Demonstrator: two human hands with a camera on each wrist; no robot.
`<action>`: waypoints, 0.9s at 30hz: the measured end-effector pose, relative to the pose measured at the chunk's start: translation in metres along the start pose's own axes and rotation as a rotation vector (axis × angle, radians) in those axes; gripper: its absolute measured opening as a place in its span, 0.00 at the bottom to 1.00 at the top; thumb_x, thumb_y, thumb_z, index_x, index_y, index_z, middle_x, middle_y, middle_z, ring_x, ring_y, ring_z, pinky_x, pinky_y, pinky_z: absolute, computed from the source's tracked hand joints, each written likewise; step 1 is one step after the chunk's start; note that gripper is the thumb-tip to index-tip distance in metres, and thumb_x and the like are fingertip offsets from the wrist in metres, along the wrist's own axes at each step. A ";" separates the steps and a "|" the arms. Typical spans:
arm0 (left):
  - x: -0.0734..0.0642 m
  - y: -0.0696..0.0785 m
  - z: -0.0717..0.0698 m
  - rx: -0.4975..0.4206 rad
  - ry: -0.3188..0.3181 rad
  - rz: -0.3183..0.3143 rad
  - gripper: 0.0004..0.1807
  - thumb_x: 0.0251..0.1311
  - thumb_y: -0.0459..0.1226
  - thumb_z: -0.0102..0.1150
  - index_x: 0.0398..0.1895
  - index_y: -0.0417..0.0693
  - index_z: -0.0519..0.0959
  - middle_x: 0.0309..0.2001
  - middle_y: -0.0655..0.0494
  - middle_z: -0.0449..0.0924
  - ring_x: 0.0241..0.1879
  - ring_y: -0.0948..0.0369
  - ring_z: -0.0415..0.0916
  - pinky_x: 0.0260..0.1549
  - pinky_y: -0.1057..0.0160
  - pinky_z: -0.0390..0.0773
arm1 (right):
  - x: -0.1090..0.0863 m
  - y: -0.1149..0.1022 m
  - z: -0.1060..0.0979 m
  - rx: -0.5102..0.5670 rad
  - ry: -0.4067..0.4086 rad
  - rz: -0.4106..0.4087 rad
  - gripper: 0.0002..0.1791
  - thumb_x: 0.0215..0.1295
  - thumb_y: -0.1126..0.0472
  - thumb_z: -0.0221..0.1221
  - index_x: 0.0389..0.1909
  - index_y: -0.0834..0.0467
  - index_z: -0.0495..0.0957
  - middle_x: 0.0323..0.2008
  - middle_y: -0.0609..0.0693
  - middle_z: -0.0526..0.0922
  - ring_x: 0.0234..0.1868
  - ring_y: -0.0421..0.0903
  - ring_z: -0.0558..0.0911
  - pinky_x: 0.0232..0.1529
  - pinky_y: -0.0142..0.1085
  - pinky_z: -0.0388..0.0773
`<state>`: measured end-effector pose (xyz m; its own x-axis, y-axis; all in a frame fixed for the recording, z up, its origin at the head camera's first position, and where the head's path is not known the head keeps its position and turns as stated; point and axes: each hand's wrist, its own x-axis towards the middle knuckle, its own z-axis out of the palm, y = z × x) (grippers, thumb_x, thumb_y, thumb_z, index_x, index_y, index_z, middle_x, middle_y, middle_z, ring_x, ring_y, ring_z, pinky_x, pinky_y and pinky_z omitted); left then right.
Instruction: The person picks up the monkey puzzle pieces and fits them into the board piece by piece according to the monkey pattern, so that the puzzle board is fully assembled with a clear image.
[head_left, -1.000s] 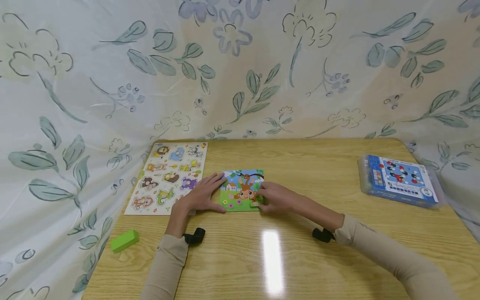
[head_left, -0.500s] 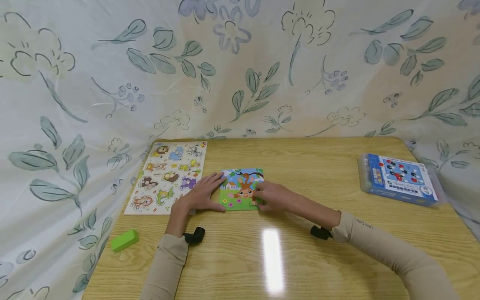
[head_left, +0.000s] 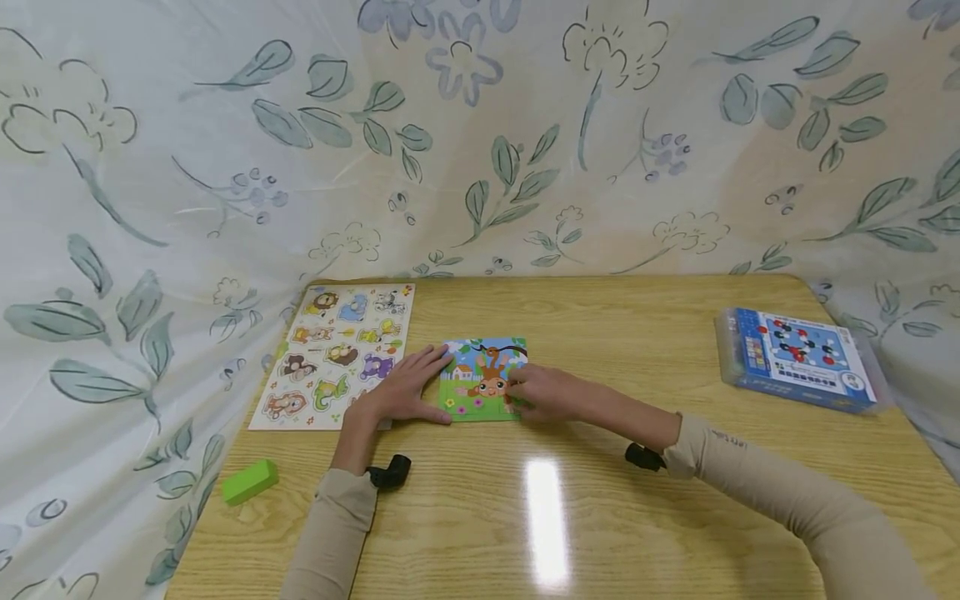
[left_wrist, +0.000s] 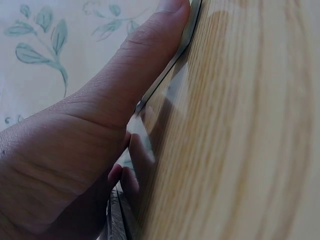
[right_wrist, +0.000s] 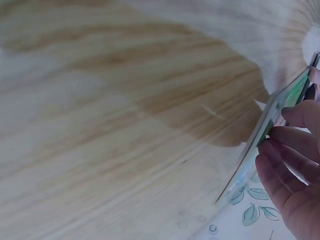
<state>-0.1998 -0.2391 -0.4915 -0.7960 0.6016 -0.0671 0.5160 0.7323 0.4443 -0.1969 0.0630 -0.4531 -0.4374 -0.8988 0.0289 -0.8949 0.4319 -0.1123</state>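
Observation:
A small square jigsaw puzzle (head_left: 461,392) with a cartoon monkey, a house and flowers lies flat mid-table in the head view. My left hand (head_left: 408,385) rests along its left side, fingers spread and thumb at the near left corner. In the left wrist view, the left thumb (left_wrist: 150,45) lies along the thin edge of the board. Bent fingers of my right hand (head_left: 551,393) hold a puzzle piece (head_left: 507,407) at the near right corner, partly covering it. From the right wrist, the fingers (right_wrist: 280,165) meet the side of the board.
Left of the puzzle lies an animal peg board (head_left: 315,367), partly behind the left hand. A green block (head_left: 250,482) sits near the table's left edge. At the right stands a blue box (head_left: 806,358) with a molecule picture. Floral cloth (head_left: 480,208) hangs behind the table (head_left: 637,325).
At the near right corner, the puzzle piece has gone from tilted to nearly level with the board under my right fingers. The left hand has stayed in place.

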 end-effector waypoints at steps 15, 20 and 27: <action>0.000 0.003 -0.003 0.027 -0.015 -0.008 0.59 0.48 0.62 0.68 0.78 0.49 0.49 0.79 0.47 0.43 0.78 0.44 0.41 0.72 0.39 0.48 | -0.012 0.002 -0.001 -0.018 0.049 -0.064 0.10 0.62 0.64 0.61 0.44 0.59 0.84 0.45 0.54 0.82 0.46 0.48 0.83 0.44 0.37 0.82; 0.000 0.004 -0.005 0.019 -0.032 -0.050 0.60 0.46 0.64 0.68 0.78 0.51 0.49 0.79 0.46 0.40 0.78 0.45 0.41 0.73 0.41 0.48 | -0.011 0.003 0.002 0.040 0.008 -0.027 0.12 0.65 0.63 0.60 0.46 0.60 0.83 0.49 0.55 0.81 0.49 0.49 0.81 0.47 0.37 0.82; 0.000 0.008 -0.006 0.007 0.001 0.008 0.59 0.47 0.61 0.69 0.77 0.48 0.52 0.78 0.44 0.45 0.76 0.44 0.45 0.71 0.40 0.52 | -0.008 0.008 -0.003 0.115 -0.009 -0.006 0.11 0.67 0.63 0.59 0.46 0.61 0.83 0.46 0.54 0.81 0.47 0.47 0.82 0.46 0.35 0.81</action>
<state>-0.1980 -0.2352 -0.4824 -0.7920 0.6073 -0.0628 0.5246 0.7296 0.4387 -0.2006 0.0739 -0.4510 -0.4306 -0.9023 0.0215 -0.8813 0.4152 -0.2257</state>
